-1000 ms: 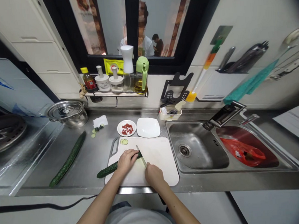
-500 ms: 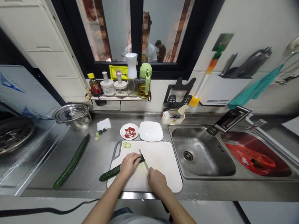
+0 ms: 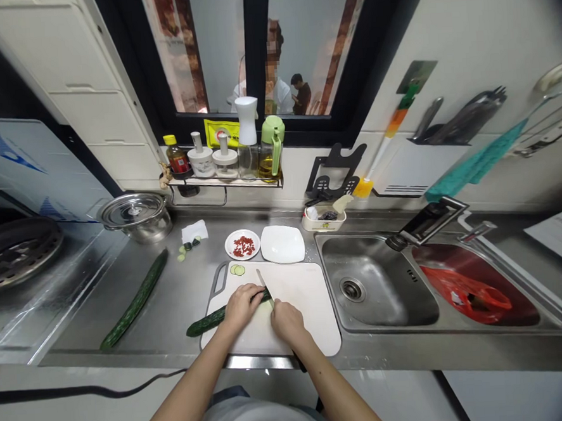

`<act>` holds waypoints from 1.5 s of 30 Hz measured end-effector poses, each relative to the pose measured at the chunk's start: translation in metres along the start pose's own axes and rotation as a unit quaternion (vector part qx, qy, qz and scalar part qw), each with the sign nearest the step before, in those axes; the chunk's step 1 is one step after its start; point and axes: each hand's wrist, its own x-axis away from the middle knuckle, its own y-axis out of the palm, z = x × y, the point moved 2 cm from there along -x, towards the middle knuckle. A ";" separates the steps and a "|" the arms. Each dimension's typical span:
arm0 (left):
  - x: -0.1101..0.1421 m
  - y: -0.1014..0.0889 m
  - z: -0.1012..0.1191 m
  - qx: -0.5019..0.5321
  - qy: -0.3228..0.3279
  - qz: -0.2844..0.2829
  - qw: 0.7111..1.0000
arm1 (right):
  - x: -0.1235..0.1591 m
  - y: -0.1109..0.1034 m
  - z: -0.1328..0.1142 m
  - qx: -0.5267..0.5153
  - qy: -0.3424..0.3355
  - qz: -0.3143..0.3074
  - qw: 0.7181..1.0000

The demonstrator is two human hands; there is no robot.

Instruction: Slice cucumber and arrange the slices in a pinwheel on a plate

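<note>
My left hand [image 3: 240,307] is wrapped over a dark green cucumber [image 3: 206,323] near its right end, pressing it to the white cutting board [image 3: 310,310]. In my right hand [image 3: 286,321] is a knife [image 3: 265,284], its narrow blade pointing away from me across the cucumber's cut end. Two or so pale cucumber slices [image 3: 238,270] lie at the board's upper left corner. Behind the board sit a small plate of chopped red pieces [image 3: 243,245] and a white square plate [image 3: 283,244]. The contact between blade and cucumber is partly hidden by my fingers.
A whole cucumber [image 3: 135,302] lies on the steel counter at left, below a lidded pot [image 3: 136,216]. Cucumber scraps [image 3: 187,248] rest by a white tissue [image 3: 194,231]. The sink [image 3: 381,287] is at right, with a red plastic bag [image 3: 471,294] in its far basin.
My right hand has moved slightly forward and left with the knife, so the blade tip reaches farther over the board. My left hand still holds the cucumber in place.
</note>
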 end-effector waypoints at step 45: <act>-0.010 -0.040 0.031 0.037 0.013 0.011 0.999 | 0.042 -0.006 0.063 0.125 -0.043 0.285 0.949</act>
